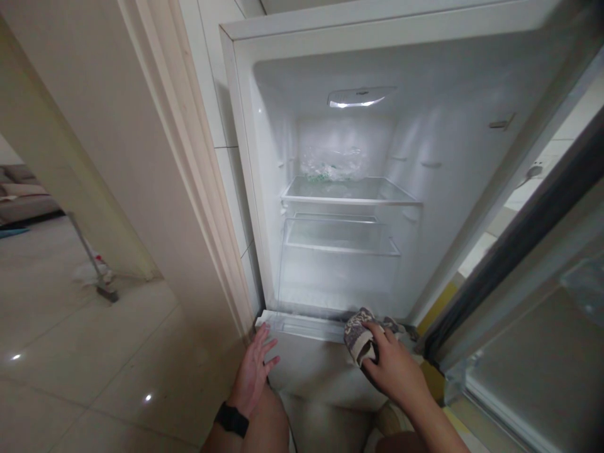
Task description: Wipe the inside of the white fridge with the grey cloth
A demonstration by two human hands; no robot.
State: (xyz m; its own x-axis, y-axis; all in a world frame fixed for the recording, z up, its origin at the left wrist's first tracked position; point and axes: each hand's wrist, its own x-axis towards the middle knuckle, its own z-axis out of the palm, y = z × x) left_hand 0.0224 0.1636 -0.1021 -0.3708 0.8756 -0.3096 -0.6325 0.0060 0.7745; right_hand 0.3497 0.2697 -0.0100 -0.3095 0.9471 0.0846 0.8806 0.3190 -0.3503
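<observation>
My right hand (396, 363) grips a bunched patterned cloth (361, 333), brown and cream, at the right end of the drawer's top edge. Below the open fridge compartment, a clear-topped drawer (306, 326) with a pale front sticks out a little. My left hand (255, 368), with a black band on its wrist, is held near the drawer's left corner. Its fingers are spread, and nothing is in them; whether they touch the drawer I cannot tell.
A crumpled clear plastic bag (333, 163) lies on the upper glass shelf (353, 200) of the lit fridge. The fridge door (533, 352) stands open at right. A wooden door frame (189, 126) rises close at left. Beyond it, a broom (106, 291) rests on the tiled floor.
</observation>
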